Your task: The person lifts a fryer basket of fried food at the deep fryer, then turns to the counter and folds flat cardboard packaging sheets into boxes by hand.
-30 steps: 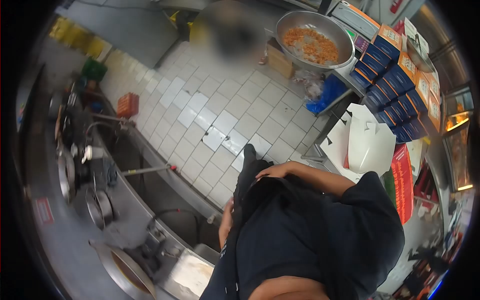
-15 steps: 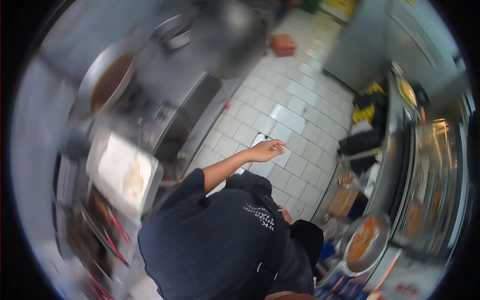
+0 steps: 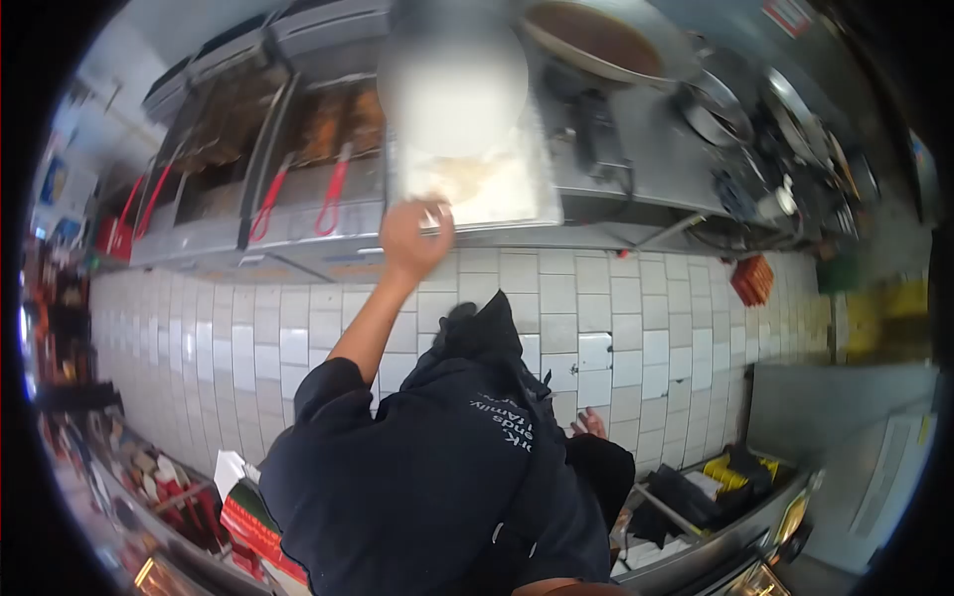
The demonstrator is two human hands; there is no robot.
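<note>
My left hand (image 3: 415,241) is stretched forward to the near edge of a metal tray (image 3: 547,199) of white powder that looks like flour (image 3: 487,189). Its fingers are curled, with something pale showing between them; what that is, or whether it is part of the tray, I cannot make out. Farther back, a round blur hides part of the tray. Low beside my body on the right is my right hand (image 3: 590,423), partly covered by my dark clothing. Its fingers are apart and nothing shows in them.
Left of the tray are fryers with red-handled baskets (image 3: 331,199). A wide pan of brown liquid (image 3: 596,40) and metal pots (image 3: 715,107) stand to the right. An orange-red block (image 3: 752,281) is on the tiled floor (image 3: 457,283). Behind me is a red carton (image 3: 260,531).
My view has swung left, so the tray and fryers now lie straight ahead. My left hand has gone from above the floor to the tray's edge, its fingers curling.
</note>
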